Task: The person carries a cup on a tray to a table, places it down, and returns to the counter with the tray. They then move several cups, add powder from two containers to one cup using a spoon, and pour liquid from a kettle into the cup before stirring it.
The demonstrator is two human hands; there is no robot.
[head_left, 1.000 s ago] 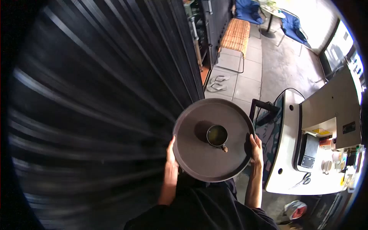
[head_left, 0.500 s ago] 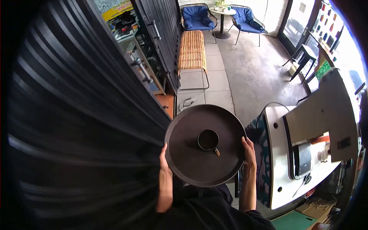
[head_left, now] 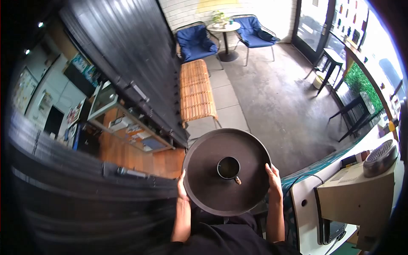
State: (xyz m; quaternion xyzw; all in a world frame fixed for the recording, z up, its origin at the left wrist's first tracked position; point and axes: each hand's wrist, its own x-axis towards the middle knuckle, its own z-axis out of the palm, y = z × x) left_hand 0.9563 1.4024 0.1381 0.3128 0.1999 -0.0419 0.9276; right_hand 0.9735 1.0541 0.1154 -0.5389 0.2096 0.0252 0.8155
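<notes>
A round dark brown serving tray (head_left: 204, 187) is held level in front of my body. My left hand (head_left: 182, 187) grips its left rim and my right hand (head_left: 273, 176) its right rim, thumbs on top; the other fingers are mostly hidden underneath. Near the tray's middle stands a small dark cup (head_left: 228, 168) with dark liquid in it. By the cup's lower right side sits a small brown and white bit (head_left: 237, 180), too small to name; it may be part of the handle.
Dark corrugated folding doors (head_left: 123, 38) line the left, with a doorway onto a wooden floor (head_left: 123, 146). Ahead are a woven bench (head_left: 197, 91), blue chairs (head_left: 195, 42) and a round table (head_left: 223, 27). A white counter (head_left: 308, 216) with a machine (head_left: 357, 187) stands close right; black stools (head_left: 331, 63) are beyond.
My view has moved forward and tilted, so the doorway on the left shows more and the counter sits lower right. Both hands still hold the tray, with the cup in the same spot on it.
</notes>
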